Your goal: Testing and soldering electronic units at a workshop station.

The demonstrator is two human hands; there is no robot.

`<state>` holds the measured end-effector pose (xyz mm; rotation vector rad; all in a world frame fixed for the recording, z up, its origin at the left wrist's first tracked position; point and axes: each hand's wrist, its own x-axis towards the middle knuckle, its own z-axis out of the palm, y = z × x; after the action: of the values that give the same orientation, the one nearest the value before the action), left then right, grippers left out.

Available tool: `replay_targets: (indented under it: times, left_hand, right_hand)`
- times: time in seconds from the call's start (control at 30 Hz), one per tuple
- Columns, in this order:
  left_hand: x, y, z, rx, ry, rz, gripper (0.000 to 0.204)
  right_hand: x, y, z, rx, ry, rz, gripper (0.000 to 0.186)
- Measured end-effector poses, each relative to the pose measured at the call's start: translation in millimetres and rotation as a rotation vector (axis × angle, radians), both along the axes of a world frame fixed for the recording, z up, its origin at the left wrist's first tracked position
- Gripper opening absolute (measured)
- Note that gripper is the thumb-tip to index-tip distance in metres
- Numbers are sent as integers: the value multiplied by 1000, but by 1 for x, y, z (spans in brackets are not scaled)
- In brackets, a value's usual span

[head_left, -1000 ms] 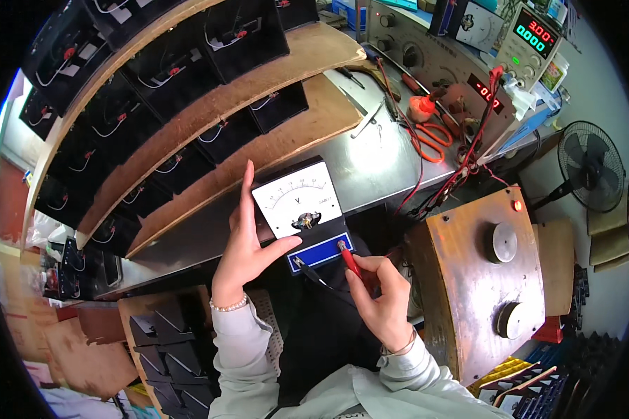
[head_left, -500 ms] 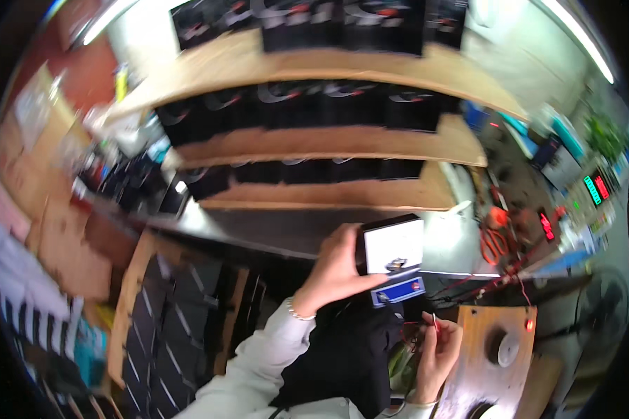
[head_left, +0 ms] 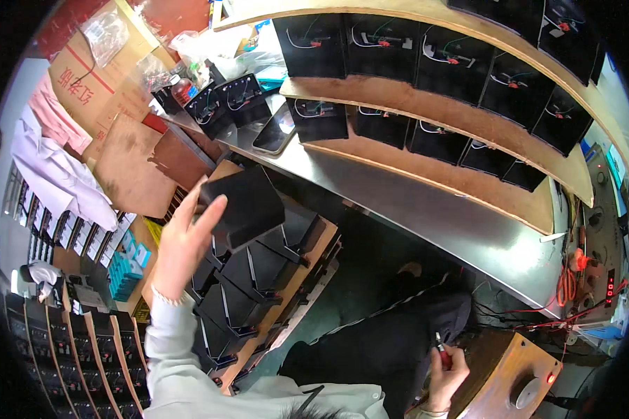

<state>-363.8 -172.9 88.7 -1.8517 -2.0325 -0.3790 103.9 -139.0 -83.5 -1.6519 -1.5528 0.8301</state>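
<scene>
Before the bench, the case is over the tray, perhaps touching the boxes inside.

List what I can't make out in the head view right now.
All in the head view:
- Black box in the left hand: far side, hidden by its own body.
- Red probe in the right hand: rear end, covered by fingers.
- Wooden box: lower part, cut off by the bottom edge.
- Distant person: hands, too small.

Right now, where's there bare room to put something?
A bare strip of metal bench runs along the lowest wooden shelf, between the phone and the orange scissors. Crowded: the bench's left end, with wired black cases, and the wooden tray packed with black boxes.
</scene>
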Motion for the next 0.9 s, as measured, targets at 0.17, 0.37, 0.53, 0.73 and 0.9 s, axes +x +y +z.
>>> replay_targets:
  times: [0.17,0.37,0.53,0.73,0.9]
  left_hand:
    - [-78,21,-24,-44,245,-33,65]
    - [-149,99,-86,-195,129,-137,23]
    - [-197,142,-138,-593,186,-152,19]
    - [-43,123,-116,-682,431,104,55]
    - [121,137,90,-839,-578,-1127,68]
  right_hand:
    - [6,8,13,6,-68,-35,14]
    - [5,2,10,87,-57,-18,14]
    - [23,-17,5,51,-75,-79,15]
    - [38,-25,23,85,-178,-122,12]
    - [26,-6,38,255,-124,-80,15]
